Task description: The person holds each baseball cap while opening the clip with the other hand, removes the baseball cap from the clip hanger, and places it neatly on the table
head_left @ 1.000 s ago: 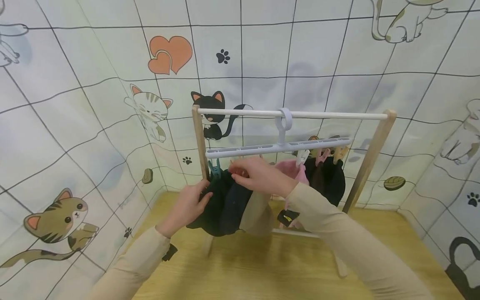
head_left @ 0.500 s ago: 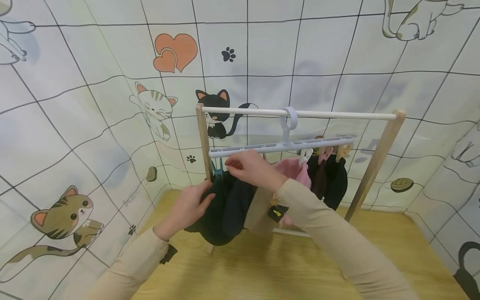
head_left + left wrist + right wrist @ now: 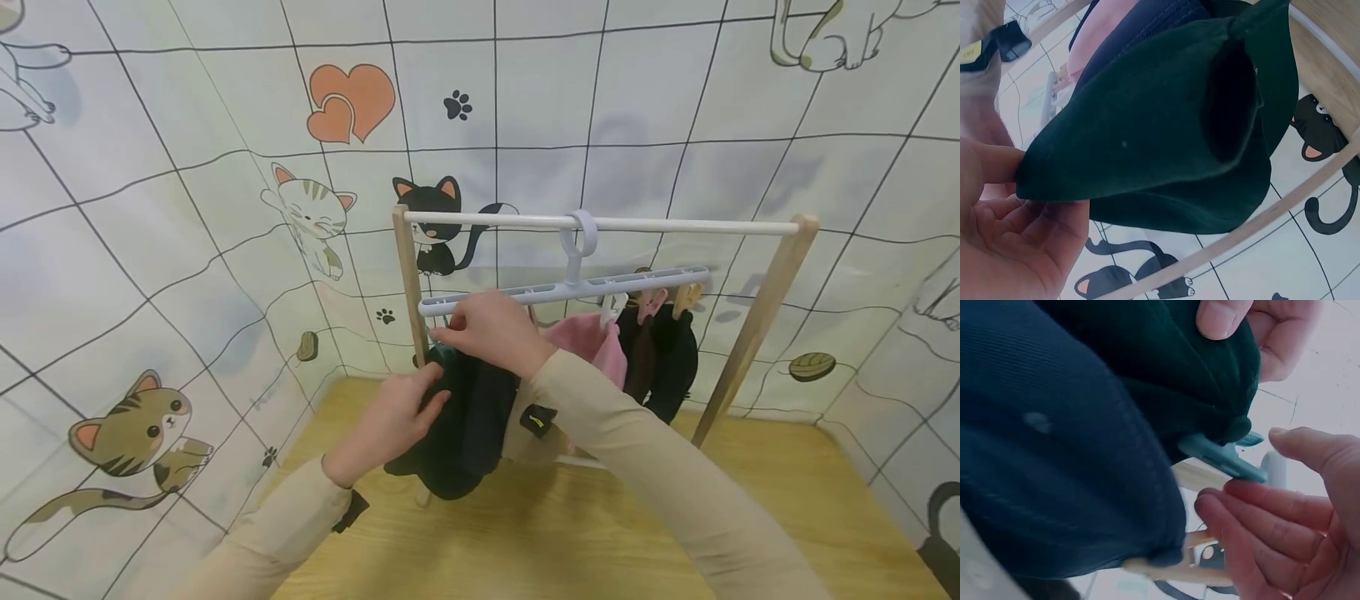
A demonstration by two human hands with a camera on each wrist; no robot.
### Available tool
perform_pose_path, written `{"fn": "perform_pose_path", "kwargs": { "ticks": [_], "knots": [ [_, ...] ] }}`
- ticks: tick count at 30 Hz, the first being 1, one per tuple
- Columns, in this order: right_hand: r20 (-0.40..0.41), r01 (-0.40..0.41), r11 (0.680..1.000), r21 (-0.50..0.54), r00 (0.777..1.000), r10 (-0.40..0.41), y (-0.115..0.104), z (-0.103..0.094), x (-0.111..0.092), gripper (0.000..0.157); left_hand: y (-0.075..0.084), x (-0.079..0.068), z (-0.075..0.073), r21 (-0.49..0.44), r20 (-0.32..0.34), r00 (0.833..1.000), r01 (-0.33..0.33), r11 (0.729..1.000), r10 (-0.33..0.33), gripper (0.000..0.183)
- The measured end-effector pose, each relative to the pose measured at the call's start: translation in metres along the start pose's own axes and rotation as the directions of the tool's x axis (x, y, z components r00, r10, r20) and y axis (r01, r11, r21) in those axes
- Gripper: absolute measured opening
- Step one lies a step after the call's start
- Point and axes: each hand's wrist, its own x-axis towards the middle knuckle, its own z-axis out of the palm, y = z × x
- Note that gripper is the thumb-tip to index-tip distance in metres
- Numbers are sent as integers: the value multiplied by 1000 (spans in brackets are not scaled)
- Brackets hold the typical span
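Note:
A dark green cap hangs from a teal clothespin below the left end of the white hanger. My left hand pinches the cap's top, thumb on one side and fingers on the other, as the left wrist view shows. My right hand is at the teal clothespin, thumb and fingers spread on either side of it, a fingertip right at one handle. Beside the green cap hangs a navy cap, clipped by a wooden-coloured clothespin in the right wrist view.
The hanger hooks onto the white bar of a small rack with wooden posts. Further right hang a beige cap, a pink cap and dark ones. Under the rack is a wood-grain surface.
My right hand has moved left, from above the navy cap to the teal clothespin. My left hand keeps hold of the green cap and shifts slightly right. The head view has shifted a little.

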Motion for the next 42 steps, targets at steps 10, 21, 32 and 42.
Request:
{"fn": "perform_pose_path", "kwargs": {
  "ticks": [10, 21, 32, 42],
  "knots": [
    [-29, -38, 959, -279, 999, 31, -17, -5, 10, 51, 7, 2, 6, 4, -22, 998, -58, 998, 59, 13],
    [37, -80, 919, -385, 994, 102, -27, -8, 17, 42, 8, 1, 7, 34, -22, 996, -86, 996, 87, 14],
    [128, -144, 929, -341, 972, 197, -29, -13, 19, 31, 8, -5, 6, 45, -19, 998, -66, 997, 67, 15],
    [117, -219, 935, -278, 959, 259, -25, -13, 21, 30, 1, -11, 2, 38, -40, 999, -9, 999, 10, 15]
  ]
}}
